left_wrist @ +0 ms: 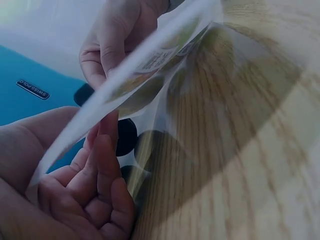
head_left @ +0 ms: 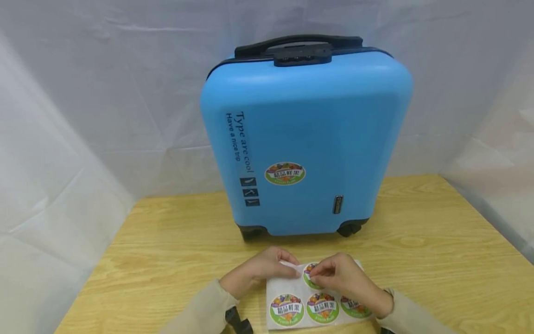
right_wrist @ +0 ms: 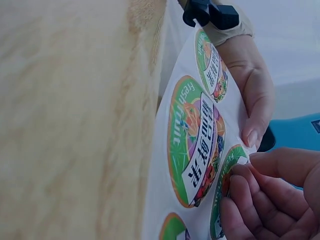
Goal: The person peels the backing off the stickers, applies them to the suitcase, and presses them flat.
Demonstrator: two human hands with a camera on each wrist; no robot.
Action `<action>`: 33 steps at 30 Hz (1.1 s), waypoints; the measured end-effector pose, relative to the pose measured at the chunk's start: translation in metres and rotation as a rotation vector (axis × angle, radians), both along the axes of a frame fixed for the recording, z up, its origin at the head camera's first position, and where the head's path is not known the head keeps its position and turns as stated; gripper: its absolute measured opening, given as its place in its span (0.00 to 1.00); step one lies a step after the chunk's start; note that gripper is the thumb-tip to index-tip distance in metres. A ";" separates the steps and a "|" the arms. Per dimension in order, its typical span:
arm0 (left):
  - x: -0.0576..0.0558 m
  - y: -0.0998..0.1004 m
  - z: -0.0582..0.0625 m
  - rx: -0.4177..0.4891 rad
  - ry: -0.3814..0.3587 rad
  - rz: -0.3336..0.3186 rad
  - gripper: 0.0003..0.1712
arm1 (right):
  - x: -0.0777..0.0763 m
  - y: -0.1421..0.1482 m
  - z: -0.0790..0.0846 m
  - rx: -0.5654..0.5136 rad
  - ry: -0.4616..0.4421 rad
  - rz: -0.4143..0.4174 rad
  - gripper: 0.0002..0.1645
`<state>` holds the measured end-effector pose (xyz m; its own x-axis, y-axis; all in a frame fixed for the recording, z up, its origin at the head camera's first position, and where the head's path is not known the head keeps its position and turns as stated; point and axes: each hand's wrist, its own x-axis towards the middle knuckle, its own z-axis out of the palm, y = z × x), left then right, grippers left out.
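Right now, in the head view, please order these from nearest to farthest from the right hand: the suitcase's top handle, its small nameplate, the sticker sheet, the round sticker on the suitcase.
1. Sticker sheet: just beneath the right hand.
2. Nameplate: low on the suitcase, right side.
3. Round sticker: higher, left of the nameplate.
4. Top handle: at the very top.

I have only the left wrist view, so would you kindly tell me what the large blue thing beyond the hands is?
Observer: It is a blue suitcase, standing upright on the table.
Operator: Thank you; is there a sticker on its front?
Observer: Yes, one fruit sticker lies beside the printed words.
Operator: And what are the right hand's fingertips doing behind the sheet?
Observer: The right hand pinches at the edge of another sticker on the sheet.
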<state>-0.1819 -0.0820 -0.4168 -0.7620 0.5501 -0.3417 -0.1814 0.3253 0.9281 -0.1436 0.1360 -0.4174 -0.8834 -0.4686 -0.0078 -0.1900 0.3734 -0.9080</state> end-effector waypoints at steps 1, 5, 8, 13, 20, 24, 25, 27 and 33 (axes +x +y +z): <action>0.000 0.000 0.000 0.011 -0.006 0.006 0.12 | 0.000 0.000 0.000 0.009 0.002 -0.003 0.07; 0.000 0.001 -0.001 0.045 -0.027 0.022 0.12 | 0.000 0.000 0.001 0.023 -0.005 -0.006 0.07; 0.000 0.002 -0.002 0.060 -0.034 0.026 0.12 | 0.001 0.000 0.002 0.014 -0.012 -0.003 0.08; 0.001 0.003 -0.003 0.068 -0.031 0.027 0.11 | 0.002 0.000 0.001 0.010 -0.005 0.000 0.09; 0.004 0.004 0.001 0.062 -0.016 0.028 0.12 | 0.002 0.000 0.001 0.003 -0.009 -0.022 0.09; 0.005 0.006 0.002 0.055 -0.003 0.029 0.11 | 0.002 -0.001 0.001 -0.026 -0.021 -0.031 0.08; 0.006 0.007 0.002 0.052 0.002 0.028 0.11 | 0.002 -0.002 0.001 -0.025 -0.015 -0.034 0.08; 0.006 0.007 0.002 0.053 0.008 0.021 0.11 | 0.003 -0.002 0.001 -0.018 -0.007 -0.040 0.08; 0.007 0.009 0.003 0.049 0.008 0.010 0.11 | 0.004 -0.003 0.002 0.010 0.013 -0.049 0.10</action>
